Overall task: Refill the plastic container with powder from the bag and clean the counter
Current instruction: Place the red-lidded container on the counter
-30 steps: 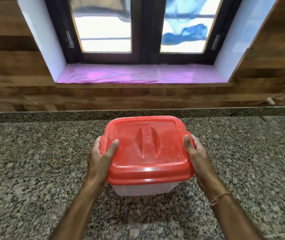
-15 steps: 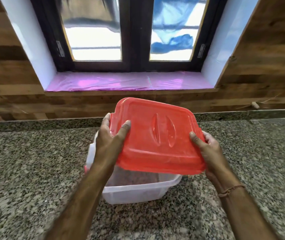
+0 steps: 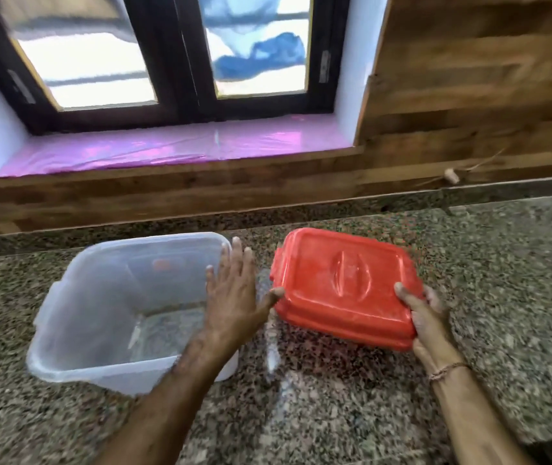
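A clear plastic container point(image 3: 100, 297) stands open on the speckled granite counter point(image 3: 335, 414), left of centre; its inside looks nearly bare. To its right, just above the counter, the red lid point(image 3: 341, 283) is tilted, gripped at its near right corner by my right hand point(image 3: 432, 327). My left hand point(image 3: 234, 297) hovers between container and lid, fingers spread, with its thumb tip touching the lid's left edge and holding nothing. No powder bag is in view.
A raised granite ledge point(image 3: 301, 209) and a wood-panelled wall point(image 3: 469, 95) run behind the counter. Above is a window with a pink-lined sill point(image 3: 174, 146). A small plug on a cord point(image 3: 451, 175) hangs at the right wall.
The lid came off the container and moved right and down toward the counter. My left hand released the lid and spread open. The view shifted, leaving the container at left.
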Available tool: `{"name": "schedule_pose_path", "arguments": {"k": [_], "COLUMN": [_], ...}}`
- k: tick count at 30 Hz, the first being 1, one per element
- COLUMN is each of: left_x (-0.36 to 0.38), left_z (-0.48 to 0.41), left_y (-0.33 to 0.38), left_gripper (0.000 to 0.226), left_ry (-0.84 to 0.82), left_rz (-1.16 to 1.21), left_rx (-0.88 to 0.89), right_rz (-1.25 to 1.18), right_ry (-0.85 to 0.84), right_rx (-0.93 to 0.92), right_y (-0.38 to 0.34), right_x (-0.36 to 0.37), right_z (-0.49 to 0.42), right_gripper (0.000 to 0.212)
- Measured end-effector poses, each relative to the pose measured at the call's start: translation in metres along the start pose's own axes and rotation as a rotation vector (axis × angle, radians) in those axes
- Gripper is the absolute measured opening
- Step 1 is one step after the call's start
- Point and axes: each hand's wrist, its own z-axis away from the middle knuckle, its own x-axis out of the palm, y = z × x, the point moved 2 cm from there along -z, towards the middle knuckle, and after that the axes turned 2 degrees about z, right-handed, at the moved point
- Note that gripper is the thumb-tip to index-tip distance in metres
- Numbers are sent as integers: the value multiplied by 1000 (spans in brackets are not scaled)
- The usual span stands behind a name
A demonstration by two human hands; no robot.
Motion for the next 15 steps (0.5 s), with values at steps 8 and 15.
{"name": "schedule_pose_path", "arguments": {"k": [8, 15], "left_x": [5, 6], "left_z": [-1, -1], "left_y": [2, 0], "left_gripper": [99, 100], "left_ry": [74, 103], "left_rz": [-107, -122], "left_rx": [-40, -48], "right_rz": [534, 976], "right_ry": [-31, 8], "right_rx": [-51, -153], "right_y": [93, 95], "right_x": [7, 20], "right_z": [-52, -34], "right_gripper": [67, 77]}}
